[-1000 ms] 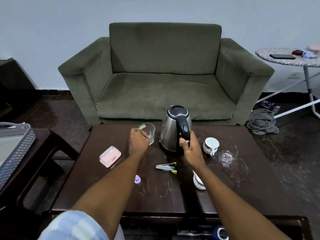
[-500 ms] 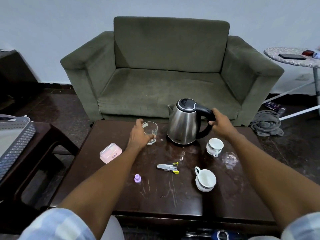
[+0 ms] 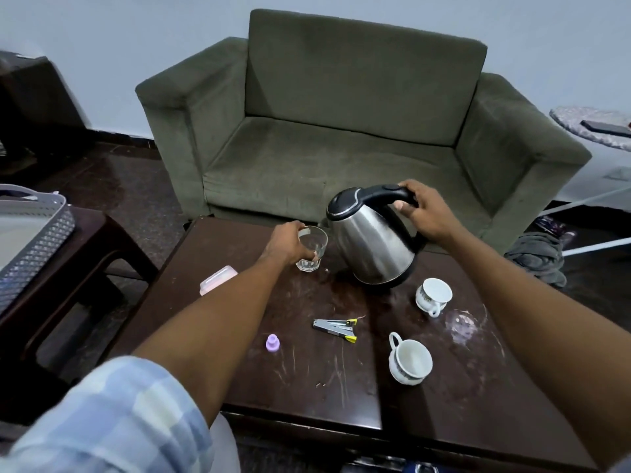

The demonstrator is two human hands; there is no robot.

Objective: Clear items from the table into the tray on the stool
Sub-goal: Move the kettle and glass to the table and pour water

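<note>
A steel kettle (image 3: 370, 247) with a black lid and handle tilts over the far part of the dark wooden table (image 3: 307, 377), its spout toward a clear glass (image 3: 312, 249). My right hand (image 3: 426, 213) grips the kettle's handle. My left hand (image 3: 288, 244) is wrapped around the glass, which stands beside the kettle. Two white cups (image 3: 433, 297) (image 3: 409, 361), a stapler (image 3: 336, 329), a small purple cap (image 3: 272, 343) and a pink box (image 3: 218, 279) lie on the table. The grey tray (image 3: 37, 247) sits on a brown stool (image 3: 95, 240) at the left edge.
A green sofa (image 3: 341, 131) stands right behind the table. A grey cloth heap (image 3: 536, 257) lies on the floor to the right, near a small round table (image 3: 594, 126) with a phone on it. A dark cabinet is at the far left.
My right hand has tipped the kettle, spout toward the glass. My left hand has closed around the glass. The view has shifted closer and to the left.
</note>
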